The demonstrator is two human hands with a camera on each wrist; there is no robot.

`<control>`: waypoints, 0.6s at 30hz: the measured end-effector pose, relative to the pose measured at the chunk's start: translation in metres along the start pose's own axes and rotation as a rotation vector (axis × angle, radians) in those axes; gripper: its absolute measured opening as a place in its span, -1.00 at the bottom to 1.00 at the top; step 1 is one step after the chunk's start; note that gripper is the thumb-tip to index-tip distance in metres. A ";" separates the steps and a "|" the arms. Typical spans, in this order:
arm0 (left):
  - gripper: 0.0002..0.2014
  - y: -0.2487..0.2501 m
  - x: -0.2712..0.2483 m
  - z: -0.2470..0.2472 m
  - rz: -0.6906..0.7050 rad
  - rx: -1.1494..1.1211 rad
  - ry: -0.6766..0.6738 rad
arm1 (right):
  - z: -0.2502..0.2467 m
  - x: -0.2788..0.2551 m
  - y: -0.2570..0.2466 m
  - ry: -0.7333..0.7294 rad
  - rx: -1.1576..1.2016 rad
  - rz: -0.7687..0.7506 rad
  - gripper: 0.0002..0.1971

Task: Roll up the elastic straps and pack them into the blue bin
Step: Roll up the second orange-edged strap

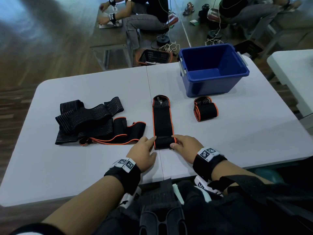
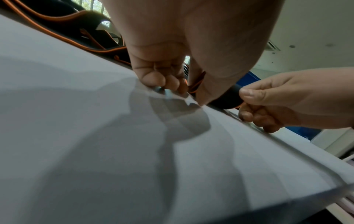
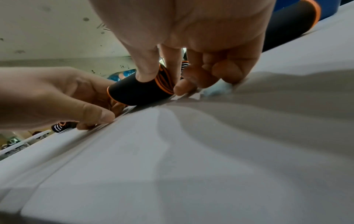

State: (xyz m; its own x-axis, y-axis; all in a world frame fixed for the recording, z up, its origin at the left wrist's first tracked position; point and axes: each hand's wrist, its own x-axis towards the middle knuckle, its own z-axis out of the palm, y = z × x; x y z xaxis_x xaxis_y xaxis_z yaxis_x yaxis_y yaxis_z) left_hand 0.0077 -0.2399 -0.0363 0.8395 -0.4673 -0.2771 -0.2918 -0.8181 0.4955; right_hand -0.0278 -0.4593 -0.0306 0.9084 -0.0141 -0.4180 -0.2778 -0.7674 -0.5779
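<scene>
A black elastic strap with orange edging (image 1: 163,119) lies straight down the middle of the white table (image 1: 94,168). Its near end is rolled into a short roll (image 1: 165,142). My left hand (image 1: 153,146) pinches the roll's left end and my right hand (image 1: 175,141) pinches its right end. The right wrist view shows the roll (image 3: 138,92) with my right hand's thumb on top and fingers behind it. One finished rolled strap (image 1: 205,109) lies in front of the blue bin (image 1: 211,87), whose visible inside looks bare. A heap of loose straps (image 1: 91,121) lies at the left.
The bin stands at the table's far right. A second white table (image 1: 291,68) stands to the right. On the floor beyond the far edge is a black basket (image 1: 155,56), and a seated person (image 1: 144,17) works at another table.
</scene>
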 end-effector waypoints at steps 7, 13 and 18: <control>-0.78 0.014 0.009 -0.008 -0.136 -0.281 0.135 | -0.006 0.009 -0.008 0.032 0.074 0.060 -0.63; -0.57 0.017 0.012 -0.006 -0.187 -0.227 0.044 | -0.005 0.017 -0.014 -0.030 -0.006 0.214 -0.43; -0.53 0.019 0.009 -0.003 -0.203 -0.112 0.012 | -0.002 0.020 -0.014 -0.021 -0.052 0.285 -0.43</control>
State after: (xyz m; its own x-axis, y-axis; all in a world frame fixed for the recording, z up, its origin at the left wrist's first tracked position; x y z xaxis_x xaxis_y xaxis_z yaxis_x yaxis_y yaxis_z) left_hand 0.0109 -0.2587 -0.0269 0.8814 -0.2925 -0.3710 -0.0644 -0.8524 0.5190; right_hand -0.0047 -0.4505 -0.0296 0.7888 -0.2211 -0.5735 -0.5043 -0.7663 -0.3982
